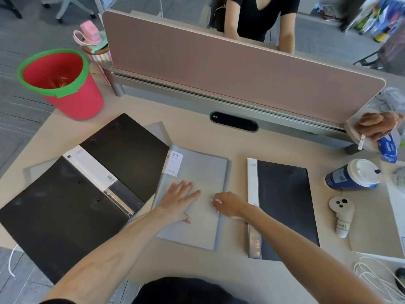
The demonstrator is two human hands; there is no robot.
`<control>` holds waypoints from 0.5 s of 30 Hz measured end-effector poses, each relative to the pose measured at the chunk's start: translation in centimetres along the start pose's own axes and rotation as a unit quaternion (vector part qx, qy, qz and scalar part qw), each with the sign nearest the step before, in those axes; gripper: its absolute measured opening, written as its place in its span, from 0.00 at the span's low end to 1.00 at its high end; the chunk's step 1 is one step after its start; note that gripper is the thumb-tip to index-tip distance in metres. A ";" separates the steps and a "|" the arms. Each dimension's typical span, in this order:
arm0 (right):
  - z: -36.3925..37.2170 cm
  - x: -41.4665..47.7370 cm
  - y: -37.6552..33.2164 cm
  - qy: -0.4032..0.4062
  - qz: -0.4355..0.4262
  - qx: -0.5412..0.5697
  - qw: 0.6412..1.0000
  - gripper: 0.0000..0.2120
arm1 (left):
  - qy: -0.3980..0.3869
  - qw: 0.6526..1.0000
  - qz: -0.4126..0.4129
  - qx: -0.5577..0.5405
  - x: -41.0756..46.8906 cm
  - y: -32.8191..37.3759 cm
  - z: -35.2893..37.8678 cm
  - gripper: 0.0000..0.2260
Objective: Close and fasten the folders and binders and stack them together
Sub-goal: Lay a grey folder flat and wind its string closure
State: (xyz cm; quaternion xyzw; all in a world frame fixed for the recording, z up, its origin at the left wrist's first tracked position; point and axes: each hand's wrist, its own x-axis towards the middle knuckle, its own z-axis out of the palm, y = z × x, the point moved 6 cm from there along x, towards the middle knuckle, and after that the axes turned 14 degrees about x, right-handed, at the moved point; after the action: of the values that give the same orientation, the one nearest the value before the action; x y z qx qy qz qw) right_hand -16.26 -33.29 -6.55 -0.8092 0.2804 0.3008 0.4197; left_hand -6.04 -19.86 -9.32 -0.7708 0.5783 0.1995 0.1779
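A closed grey folder (203, 172) with a white "20" label lies at the middle of the desk. My left hand (178, 201) rests flat on its cover, fingers spread. My right hand (225, 205) touches the folder near its right edge, fingers curled down with nothing held. A black binder (72, 194) lies wide open on the left, its white spine label and clear strip showing. Part of another grey folder (157, 130) shows beneath it. On the right, a black folder (285, 205) with a white spine strip lies closed.
A red bucket (65, 88) with a green rim stands at the back left, a pink bottle (94, 40) behind it. A lidded cup (355, 176), a white controller (340, 213) and white cables (372, 277) sit on the right. A divider panel (219, 69) backs the desk; other persons' hands are beyond it.
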 end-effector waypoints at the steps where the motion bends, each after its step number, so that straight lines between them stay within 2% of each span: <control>1: 0.1 0.2 -0.2 -0.002 -0.001 -0.008 1.000 0.13 | 0.004 1.000 0.001 -0.002 -0.1 0.0 0.0 0.45; 10: 0.2 3.0 -1.2 0.011 0.036 0.022 0.999 0.07 | 0.007 1.000 0.004 0.001 -0.1 -0.1 -0.1 0.45; 15: -1.0 3.6 -1.1 0.072 0.057 0.090 0.992 0.12 | 0.000 1.000 0.006 0.001 -0.1 -0.2 0.0 0.45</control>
State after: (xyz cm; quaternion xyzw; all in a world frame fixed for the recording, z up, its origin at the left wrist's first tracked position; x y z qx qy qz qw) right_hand -12.88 -34.33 -8.14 -0.7706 0.3814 0.2384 0.4515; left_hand -5.90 -19.71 -9.25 -0.7673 0.5827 0.2003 0.1778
